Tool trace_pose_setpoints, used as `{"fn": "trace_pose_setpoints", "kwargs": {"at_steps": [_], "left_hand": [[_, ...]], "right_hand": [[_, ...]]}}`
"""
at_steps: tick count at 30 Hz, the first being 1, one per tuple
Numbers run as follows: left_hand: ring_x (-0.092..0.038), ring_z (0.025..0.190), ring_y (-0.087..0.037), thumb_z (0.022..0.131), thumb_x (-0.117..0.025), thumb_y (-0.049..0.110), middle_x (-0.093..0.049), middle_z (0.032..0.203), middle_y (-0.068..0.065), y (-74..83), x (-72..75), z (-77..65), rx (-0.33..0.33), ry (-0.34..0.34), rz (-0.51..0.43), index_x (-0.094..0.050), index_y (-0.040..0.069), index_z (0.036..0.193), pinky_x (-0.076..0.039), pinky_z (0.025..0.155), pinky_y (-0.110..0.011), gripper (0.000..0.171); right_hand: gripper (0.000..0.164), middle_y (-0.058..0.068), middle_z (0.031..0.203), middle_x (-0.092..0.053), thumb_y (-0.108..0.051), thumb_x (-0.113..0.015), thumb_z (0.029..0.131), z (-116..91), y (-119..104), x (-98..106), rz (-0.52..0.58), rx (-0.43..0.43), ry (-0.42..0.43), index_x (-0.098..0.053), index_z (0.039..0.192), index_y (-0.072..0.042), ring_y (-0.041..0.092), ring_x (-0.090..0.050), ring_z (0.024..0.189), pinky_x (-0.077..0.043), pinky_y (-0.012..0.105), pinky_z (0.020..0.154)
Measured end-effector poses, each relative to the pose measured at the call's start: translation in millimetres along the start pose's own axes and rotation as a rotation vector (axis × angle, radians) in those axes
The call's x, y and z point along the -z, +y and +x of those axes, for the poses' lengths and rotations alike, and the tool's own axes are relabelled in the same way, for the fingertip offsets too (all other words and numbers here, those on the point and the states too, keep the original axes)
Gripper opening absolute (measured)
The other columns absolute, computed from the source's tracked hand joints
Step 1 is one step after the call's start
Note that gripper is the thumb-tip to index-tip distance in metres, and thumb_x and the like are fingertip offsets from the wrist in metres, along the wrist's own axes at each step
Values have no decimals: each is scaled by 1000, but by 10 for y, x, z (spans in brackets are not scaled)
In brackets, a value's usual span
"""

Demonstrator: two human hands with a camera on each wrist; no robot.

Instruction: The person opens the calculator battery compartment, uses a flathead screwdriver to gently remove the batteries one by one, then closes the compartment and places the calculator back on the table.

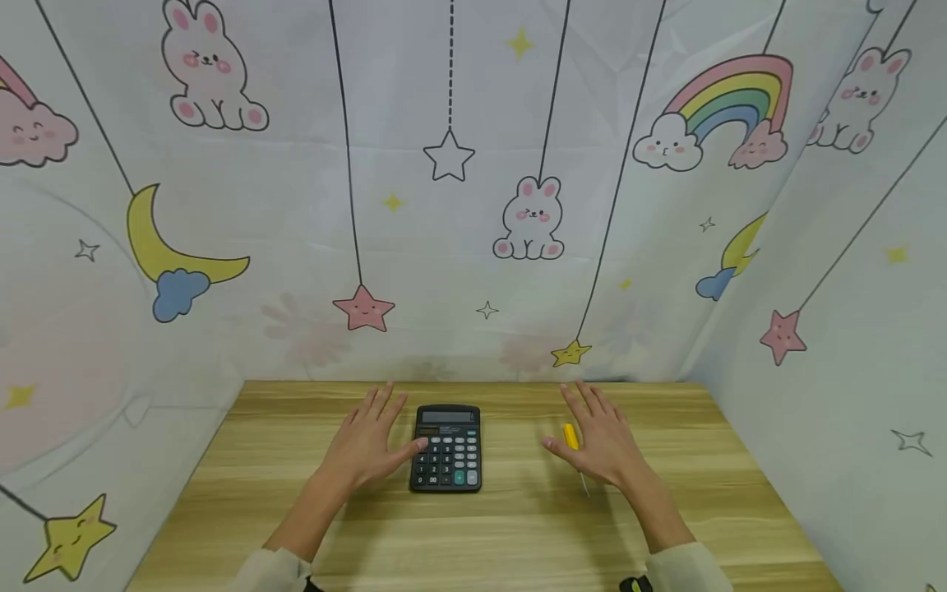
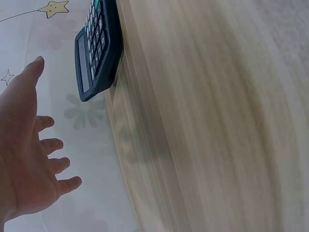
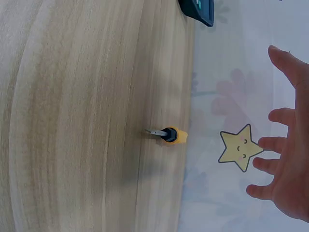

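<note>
A black calculator (image 1: pixel 445 448) with grey, black and green keys lies on the wooden table, its display toward the back. My left hand (image 1: pixel 367 444) hovers at its left side, fingers spread, the thumb overlapping its edge in the head view. In the left wrist view the hand (image 2: pixel 29 150) is apart from the calculator (image 2: pixel 99 48). To the right, a screwdriver with a yellow handle (image 1: pixel 570 436) and thin metal shaft lies partly hidden under my right hand (image 1: pixel 601 440). The right wrist view shows the screwdriver (image 3: pixel 169 135) on the table, with the hand (image 3: pixel 289 159) raised above it, empty, fingers spread.
The wooden table (image 1: pixel 518 534) ends at the back against a white curtain (image 1: pixel 459 329) printed with rabbits, stars, moons and a rainbow. More of this cloth hangs along the left and right sides.
</note>
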State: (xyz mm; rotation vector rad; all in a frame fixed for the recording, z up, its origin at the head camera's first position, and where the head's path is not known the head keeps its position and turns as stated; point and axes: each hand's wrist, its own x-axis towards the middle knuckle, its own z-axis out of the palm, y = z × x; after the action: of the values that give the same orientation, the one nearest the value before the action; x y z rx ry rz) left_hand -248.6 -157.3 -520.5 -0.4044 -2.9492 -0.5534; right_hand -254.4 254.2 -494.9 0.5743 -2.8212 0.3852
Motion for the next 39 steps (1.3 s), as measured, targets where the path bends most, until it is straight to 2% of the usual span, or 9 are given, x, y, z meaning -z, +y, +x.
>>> {"fn": "trace_pose_setpoints", "kwargs": {"at_steps": [18, 24, 30, 39], "left_hand": [[-24, 158, -45, 97, -56, 75, -26, 173, -19, -9, 12, -7, 6, -5, -2, -37, 9, 166, -25, 122, -67, 97], [-25, 157, -45, 99, -53, 74, -26, 172, -20, -17, 13, -5, 12, -14, -4, -36, 9, 167, -26, 122, -66, 95], [-33, 153, -47, 99, -51, 76, -31, 169, -23, -31, 3, -6, 33, -11, -7, -37, 8, 166, -30, 120, -65, 97], [-40, 149, -48, 101, -57, 68, -38, 166, -24, -40, -16, -9, 60, 23, -6, -40, 7, 164, -35, 117, -65, 90]], "right_hand": [[98, 16, 173, -25, -67, -65, 95, 41, -17, -63, 26, -4, -21, -32, 168, -12, 44, -25, 157, -27, 77, 115], [96, 18, 172, -28, -65, -66, 95, 38, -55, -65, 47, 4, -16, -33, 168, -12, 47, -28, 155, -32, 78, 111], [95, 20, 170, -32, -63, -68, 94, 60, -85, -91, 70, 20, -9, -34, 167, -12, 50, -33, 152, -37, 76, 108], [96, 20, 167, -36, -64, -69, 94, 98, -124, -123, 94, 25, -14, -35, 167, -11, 52, -38, 148, -38, 74, 109]]}}
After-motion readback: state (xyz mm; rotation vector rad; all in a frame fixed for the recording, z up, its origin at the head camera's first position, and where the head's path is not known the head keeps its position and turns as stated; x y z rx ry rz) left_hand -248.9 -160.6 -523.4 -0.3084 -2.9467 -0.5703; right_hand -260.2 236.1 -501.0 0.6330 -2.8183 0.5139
